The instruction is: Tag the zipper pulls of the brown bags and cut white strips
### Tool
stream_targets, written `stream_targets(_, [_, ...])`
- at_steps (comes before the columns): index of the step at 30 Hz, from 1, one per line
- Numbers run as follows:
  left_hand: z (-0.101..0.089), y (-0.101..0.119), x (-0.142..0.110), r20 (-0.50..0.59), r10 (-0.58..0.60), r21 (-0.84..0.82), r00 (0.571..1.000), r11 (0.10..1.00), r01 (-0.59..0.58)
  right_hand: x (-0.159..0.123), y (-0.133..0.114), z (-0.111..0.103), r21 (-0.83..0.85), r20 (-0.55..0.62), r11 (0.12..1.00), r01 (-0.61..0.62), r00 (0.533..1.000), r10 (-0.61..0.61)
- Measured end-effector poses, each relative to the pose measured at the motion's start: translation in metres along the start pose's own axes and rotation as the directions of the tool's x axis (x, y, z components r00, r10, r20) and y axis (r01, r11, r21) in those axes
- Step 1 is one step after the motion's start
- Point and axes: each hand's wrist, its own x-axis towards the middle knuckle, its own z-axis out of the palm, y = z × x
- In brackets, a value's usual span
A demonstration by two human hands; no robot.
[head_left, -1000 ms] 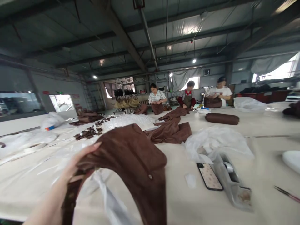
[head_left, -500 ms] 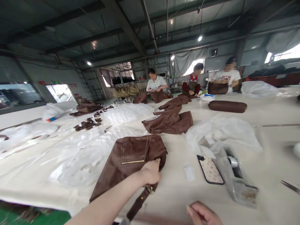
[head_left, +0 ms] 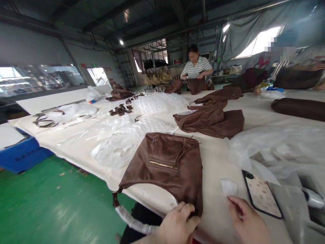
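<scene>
A brown leather-look handbag (head_left: 162,152) lies flat before me, its gold zip (head_left: 162,164) facing up. My left hand (head_left: 180,220) has its fingers curled over the bag's near right corner. From the bag's left corner a strap wrapped in white film (head_left: 134,220) hangs past the table edge. My right hand (head_left: 246,217) is closed, fingertips at the lower edge of a small white paper slip (head_left: 229,186). Whether they pinch the slip or something else I cannot make out. Right of that hand lies a phone in a patterned case (head_left: 264,195).
Several brown bags (head_left: 210,120) lie farther back on the table, near clear plastic wrapping (head_left: 157,102). More plastic (head_left: 286,142) and a blurred tape dispenser (head_left: 311,200) are at right. Co-workers (head_left: 196,69) stand behind the table. A blue crate (head_left: 25,156) sits on the green floor.
The view has swung left. My left hand has moved from the bag's right side to its near corner, and the bag is turned. My right hand has come up to the paper slip.
</scene>
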Motion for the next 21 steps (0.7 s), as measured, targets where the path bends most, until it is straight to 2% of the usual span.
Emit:
stream_targets(4, [0.014,-0.001,-0.009,-0.022,-0.025,-0.136,0.999,0.991,0.021,0.02,-0.012,0.008,-0.203,-0.035,0.979,0.014,0.999,-0.022])
stream_targets(6, [0.016,-0.005,-0.014,-0.034,-0.008,-0.235,0.999,0.972,-0.001,0.025,-0.017,0.008,-0.251,-0.052,0.968,-0.008,0.999,-0.005])
stream_targets(8, [0.01,-0.014,-0.018,-0.105,0.035,-0.299,0.994,0.952,-0.065,0.026,-0.02,0.003,-0.234,-0.045,0.972,-0.028,0.999,0.018])
stream_targets(9, [0.003,-0.021,-0.019,-0.181,0.026,-0.308,0.983,0.948,-0.082,0.025,-0.021,-0.003,-0.204,-0.032,0.979,-0.027,0.999,0.021])
stream_targets(10, [-0.005,-0.029,-0.019,-0.321,-0.048,-0.292,0.946,0.955,-0.051,0.025,-0.023,-0.01,-0.171,-0.02,0.985,-0.022,1.0,0.019])
stream_targets(11, [-0.015,-0.038,-0.018,-0.462,-0.114,-0.253,0.88,0.967,-0.008,0.025,-0.024,-0.018,-0.145,-0.019,0.989,-0.014,1.0,0.011])
stream_targets(12, [-0.026,-0.047,-0.015,-0.559,-0.128,-0.196,0.819,0.98,0.019,0.026,-0.025,-0.028,-0.136,-0.039,0.991,-0.007,0.999,0.002])
stream_targets(13, [-0.036,-0.056,-0.012,-0.628,-0.108,-0.138,0.771,0.99,0.027,0.028,-0.025,-0.039,-0.155,-0.083,0.988,-0.007,0.996,-0.006])
stream_targets(15, [-0.053,-0.07,-0.005,-0.703,-0.059,-0.048,0.708,0.998,0.036,0.038,-0.025,-0.061,-0.28,-0.225,0.96,-0.024,0.974,-0.041])
stream_targets(18, [-0.062,-0.082,0.004,-0.746,-0.025,0.004,0.665,0.999,0.042,0.061,-0.019,-0.091,-0.514,-0.359,0.853,-0.087,0.925,-0.122])
stream_targets(21, [-0.059,-0.082,0.006,-0.746,0.014,0.031,0.665,0.999,0.015,0.076,-0.015,-0.111,-0.578,-0.342,0.81,-0.101,0.931,-0.129])
